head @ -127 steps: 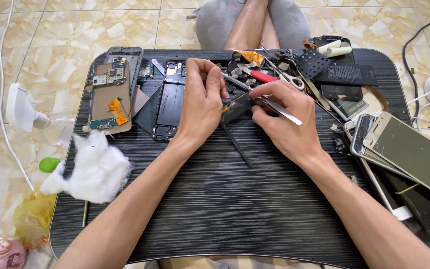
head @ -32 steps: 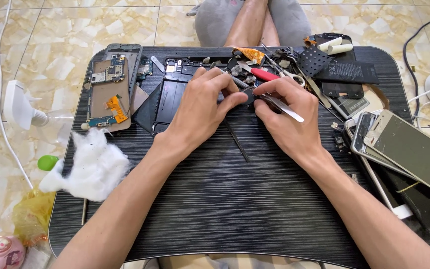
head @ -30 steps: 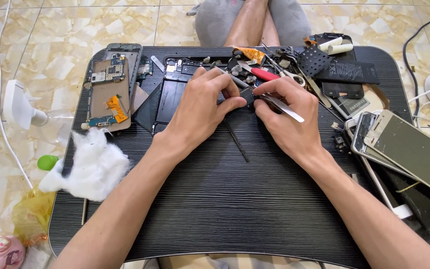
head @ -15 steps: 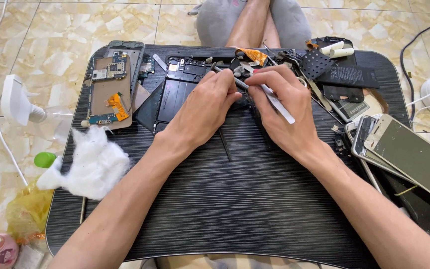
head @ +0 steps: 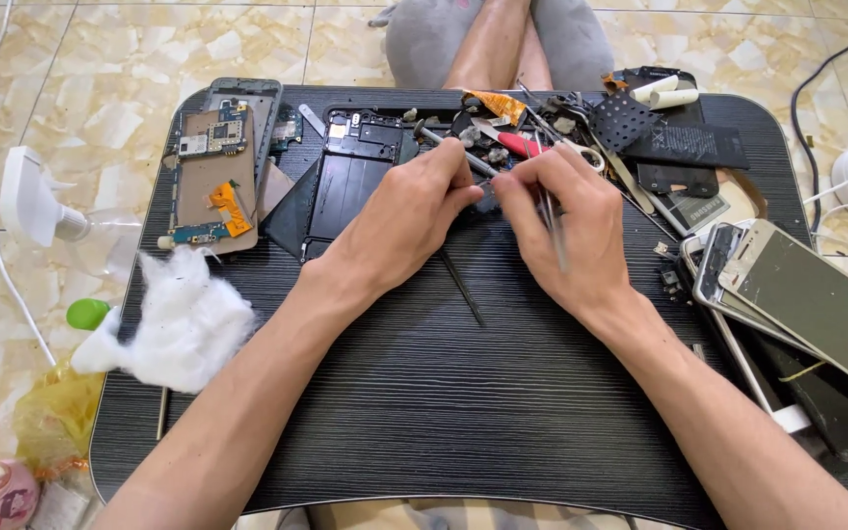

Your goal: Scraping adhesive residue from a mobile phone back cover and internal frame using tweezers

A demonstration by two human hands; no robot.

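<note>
Seen from the head camera, a small dark part [head: 484, 199] is pinched by the left hand [head: 406, 216] on the black tray table [head: 463, 393], beside the opened phone frame [head: 345, 186]. Tweezers [head: 553, 228] are clamped in the right hand [head: 569, 231], fingertips nearly touching the left's.

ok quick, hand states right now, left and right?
Left hand: fingers pinched shut on a small dark part.
Right hand: closed on the metal tweezers.
</note>
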